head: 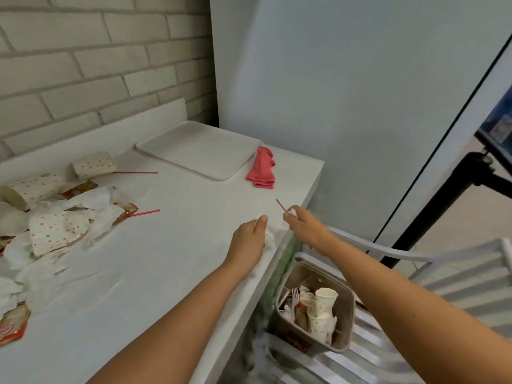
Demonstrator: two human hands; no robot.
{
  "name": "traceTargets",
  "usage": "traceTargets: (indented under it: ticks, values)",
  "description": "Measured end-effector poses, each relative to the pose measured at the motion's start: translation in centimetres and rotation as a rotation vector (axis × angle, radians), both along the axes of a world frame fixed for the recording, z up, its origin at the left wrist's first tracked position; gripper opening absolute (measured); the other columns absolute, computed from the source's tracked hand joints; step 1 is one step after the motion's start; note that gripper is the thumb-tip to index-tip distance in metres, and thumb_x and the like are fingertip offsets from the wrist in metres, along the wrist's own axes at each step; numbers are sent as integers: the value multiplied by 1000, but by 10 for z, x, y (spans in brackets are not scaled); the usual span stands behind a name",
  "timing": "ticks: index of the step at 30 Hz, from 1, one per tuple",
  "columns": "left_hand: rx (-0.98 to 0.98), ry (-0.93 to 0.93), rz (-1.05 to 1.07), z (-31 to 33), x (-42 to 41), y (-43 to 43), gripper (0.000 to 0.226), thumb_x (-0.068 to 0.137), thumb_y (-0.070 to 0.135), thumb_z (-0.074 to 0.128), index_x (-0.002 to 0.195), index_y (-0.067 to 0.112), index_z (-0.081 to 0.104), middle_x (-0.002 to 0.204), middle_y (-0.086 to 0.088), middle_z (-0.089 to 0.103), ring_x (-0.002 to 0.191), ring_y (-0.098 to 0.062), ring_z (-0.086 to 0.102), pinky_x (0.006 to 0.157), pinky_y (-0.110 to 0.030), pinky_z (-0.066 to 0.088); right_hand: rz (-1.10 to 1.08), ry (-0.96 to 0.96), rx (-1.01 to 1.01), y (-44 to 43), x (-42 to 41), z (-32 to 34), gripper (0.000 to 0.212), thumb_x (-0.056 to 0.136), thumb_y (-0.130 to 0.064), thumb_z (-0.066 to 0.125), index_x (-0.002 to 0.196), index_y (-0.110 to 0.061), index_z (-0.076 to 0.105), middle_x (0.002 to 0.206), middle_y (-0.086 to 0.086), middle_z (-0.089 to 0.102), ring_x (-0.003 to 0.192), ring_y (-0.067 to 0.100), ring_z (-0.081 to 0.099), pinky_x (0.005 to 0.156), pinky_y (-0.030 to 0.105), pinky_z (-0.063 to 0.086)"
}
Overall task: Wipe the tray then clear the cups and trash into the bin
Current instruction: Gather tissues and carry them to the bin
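My left hand (249,236) grips a white cup or paper (270,239) at the table's right edge. My right hand (304,225) pinches crumpled white paper (291,212) with a red straw (280,205) sticking up from it. The beige bin (343,322) stands below the table edge on a chair and holds dotted cups, a fork and wrappers. An empty white tray (199,151) lies at the back, with a red cloth (263,169) beside it on the right. Dotted cups (94,164) (55,231), napkins (91,200) and straws (144,213) lie scattered at the left.
A brick wall runs behind the table and a pale panel stands at the right. A slatted chair (457,273) carries the bin. A black tripod (443,195) stands at the far right. Red wrappers (13,325) lie near the table's left front.
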State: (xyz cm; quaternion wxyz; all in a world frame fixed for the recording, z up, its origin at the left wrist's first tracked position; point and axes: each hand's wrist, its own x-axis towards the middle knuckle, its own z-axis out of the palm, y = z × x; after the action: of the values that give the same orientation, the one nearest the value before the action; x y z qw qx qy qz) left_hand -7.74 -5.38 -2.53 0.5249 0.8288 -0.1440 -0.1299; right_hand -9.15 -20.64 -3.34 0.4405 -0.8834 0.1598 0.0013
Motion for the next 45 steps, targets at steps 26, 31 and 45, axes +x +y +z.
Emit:
traceTargets:
  ticks: [26, 31, 45]
  values:
    - [489, 465, -97, -164, -45, -102, 53, 94, 17, 51, 142, 6, 34, 142, -12, 45, 129, -27, 45, 106, -34, 40, -302, 290, 404, -93, -111, -164, 11, 97, -17, 48, 95, -12, 58, 95, 8, 59, 81, 16, 55, 70, 26, 47]
    - [483, 428, -106, -164, -41, -100, 53, 92, 18, 52, 142, 11, 36, 140, -11, 46, 128, -28, 45, 107, -38, 40, -250, 355, 271, -86, -115, -182, 22, 93, -19, 56, 112, -10, 61, 123, 1, 45, 109, 16, 48, 100, 32, 44]
    - [476, 243, -118, -130, -37, -104, 45, 94, 17, 50, 137, 9, 40, 137, -13, 46, 123, -27, 48, 102, -34, 41, 343, 764, -467, -72, -79, -119, 40, 94, -24, 53, 128, -3, 52, 131, 13, 56, 113, 26, 57, 93, 32, 46]
